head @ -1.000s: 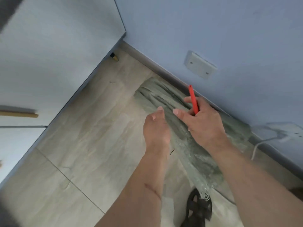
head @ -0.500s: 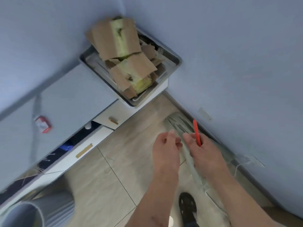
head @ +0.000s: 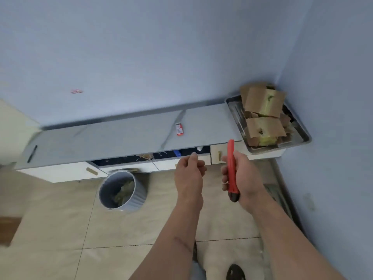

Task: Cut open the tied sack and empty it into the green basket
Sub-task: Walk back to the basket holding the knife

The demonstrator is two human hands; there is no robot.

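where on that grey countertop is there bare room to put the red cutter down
Bare stretch of countertop between the black pen and the small red card. Crowded at the corner: the metal tray heaped with cardboard.
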